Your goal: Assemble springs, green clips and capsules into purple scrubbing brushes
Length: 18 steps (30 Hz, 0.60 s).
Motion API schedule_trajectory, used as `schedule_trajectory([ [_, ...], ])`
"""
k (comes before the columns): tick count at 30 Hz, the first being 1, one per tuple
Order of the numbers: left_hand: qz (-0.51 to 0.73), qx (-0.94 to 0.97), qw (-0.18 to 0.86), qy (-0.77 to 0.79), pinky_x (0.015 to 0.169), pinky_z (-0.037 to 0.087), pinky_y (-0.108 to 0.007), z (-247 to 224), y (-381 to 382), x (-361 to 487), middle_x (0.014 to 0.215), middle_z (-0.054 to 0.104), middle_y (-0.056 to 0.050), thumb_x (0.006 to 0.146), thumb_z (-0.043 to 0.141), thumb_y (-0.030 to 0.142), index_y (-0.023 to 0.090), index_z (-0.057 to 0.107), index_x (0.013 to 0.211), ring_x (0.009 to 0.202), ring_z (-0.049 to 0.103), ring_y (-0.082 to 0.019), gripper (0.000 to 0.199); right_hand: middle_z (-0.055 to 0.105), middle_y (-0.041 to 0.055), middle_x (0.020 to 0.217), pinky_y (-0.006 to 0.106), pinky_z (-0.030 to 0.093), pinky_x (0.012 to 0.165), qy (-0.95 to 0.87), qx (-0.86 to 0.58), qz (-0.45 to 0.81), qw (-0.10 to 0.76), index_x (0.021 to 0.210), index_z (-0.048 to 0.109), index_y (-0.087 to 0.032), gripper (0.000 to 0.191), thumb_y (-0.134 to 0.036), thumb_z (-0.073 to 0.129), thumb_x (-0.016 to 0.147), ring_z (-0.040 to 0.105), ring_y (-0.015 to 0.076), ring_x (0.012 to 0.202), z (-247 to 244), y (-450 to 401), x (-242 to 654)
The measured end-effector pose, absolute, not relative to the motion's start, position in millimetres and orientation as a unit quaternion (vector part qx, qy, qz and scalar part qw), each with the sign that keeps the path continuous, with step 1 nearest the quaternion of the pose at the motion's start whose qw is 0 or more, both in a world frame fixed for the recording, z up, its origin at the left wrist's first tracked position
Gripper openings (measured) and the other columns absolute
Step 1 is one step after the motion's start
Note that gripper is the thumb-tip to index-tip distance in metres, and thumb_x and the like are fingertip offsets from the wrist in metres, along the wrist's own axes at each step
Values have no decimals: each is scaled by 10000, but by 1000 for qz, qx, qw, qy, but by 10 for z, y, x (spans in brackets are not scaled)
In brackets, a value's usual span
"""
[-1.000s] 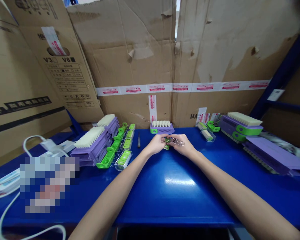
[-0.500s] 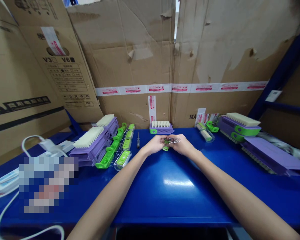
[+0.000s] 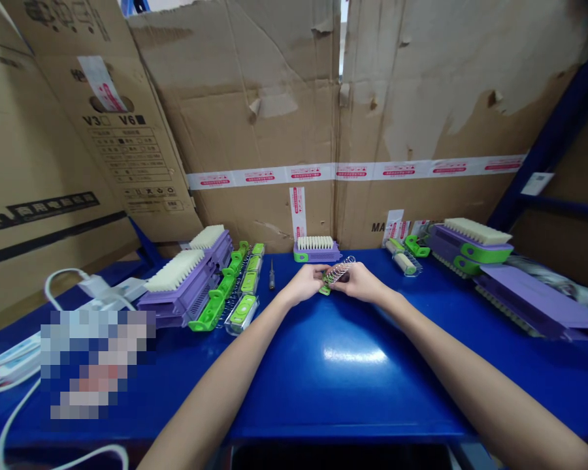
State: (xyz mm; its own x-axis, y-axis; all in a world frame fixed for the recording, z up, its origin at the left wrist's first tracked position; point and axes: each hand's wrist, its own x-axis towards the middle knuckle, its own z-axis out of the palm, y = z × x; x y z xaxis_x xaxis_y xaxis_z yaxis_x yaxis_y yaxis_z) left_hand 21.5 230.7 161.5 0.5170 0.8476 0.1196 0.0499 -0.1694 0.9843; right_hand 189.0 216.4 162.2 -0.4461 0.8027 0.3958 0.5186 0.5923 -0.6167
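Over the middle of the blue tabletop, my left hand is closed on a small bright-green plastic part. My right hand is closed beside it, with its fingertips at a metal coil spring. That spring slants up to the right from the green part; whether its lower end is fixed there is hidden by my fingers. Just behind both hands lies a purple brush head with cream bristles facing up and a green end.
To the left are stacked purple brushes, a row of green brackets, clear-cased green pieces and a screwdriver. A power strip with white cables lies far left. More purple brushes lie right; cardboard stands behind.
The spring has swung from nearly level to slanting up to the right. My right hand has shifted slightly right, while my left stays in place with the green part.
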Motion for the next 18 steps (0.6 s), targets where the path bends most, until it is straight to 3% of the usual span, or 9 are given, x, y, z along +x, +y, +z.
schedule_trajectory([
  [4, 371, 685, 546, 309, 666, 465, -218, 1597, 2317, 229, 809, 704, -66, 580, 546, -24, 92, 680, 937, 708, 626, -133, 398, 685, -2, 748, 203, 450, 624, -830, -404, 184, 337, 887, 683, -169, 177, -204, 588, 742, 604, 131, 656, 1626, 2139, 1865],
  [18, 331, 689, 574, 294, 794, 446, -273, 1587, 2356, 183, 900, 694, -77, 575, 541, -36, 93, 643, 998, 803, 636, -157, 454, 673, 22, 753, 218, 432, 630, -822, -448, 152, 315, 837, 621, -184, 141, -118, 574, 722, 616, 155, 683, 1562, 2199, 1791],
])
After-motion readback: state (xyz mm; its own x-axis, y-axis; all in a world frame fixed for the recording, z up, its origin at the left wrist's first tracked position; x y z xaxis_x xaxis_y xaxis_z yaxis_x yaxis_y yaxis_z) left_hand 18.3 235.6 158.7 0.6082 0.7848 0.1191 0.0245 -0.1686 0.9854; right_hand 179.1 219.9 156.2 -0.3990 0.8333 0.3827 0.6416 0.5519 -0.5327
